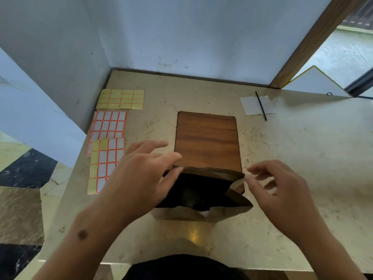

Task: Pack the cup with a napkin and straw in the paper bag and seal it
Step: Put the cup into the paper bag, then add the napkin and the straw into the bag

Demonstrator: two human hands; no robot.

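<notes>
So I've got the paper bag (201, 201) standing upright at the lower middle of the frame, near edge of the tabletop (302, 158), half on the wooden board (206, 141) set into the surface. Both hands are on its mouth to keep it spread open, I think, so the rest of the stuff can drop in without crumpling the sides.

My left hand (139, 176) is on the left rim, thumb at the far top edge and fingers splayed. That grip looks more like a loose press than a proper clench, and I honestly can't tell if it's pinching the paper or just leaning on it. My right hand (282, 184) has thumb and forefinger closed on the right corner of the rim, a light pinch pulling it outward, other fingers curled loose.

The bag itself is plain brown paper, creased, right side gusset folded inward, inside very dark. There's a round dim shape at the bottom that I'd guess is the cup (190, 197) (too murky to swear to it).

The napkin (257, 105) is still way up at the upper right of the frame, flat white square, with the thin black straw (261, 106) lying diagonally across it. Well apart from the bag, so those go in next I reckon.

Sticker sheets (108, 138) on the left, yellow and white with orange borders, probably for sealing.
</notes>
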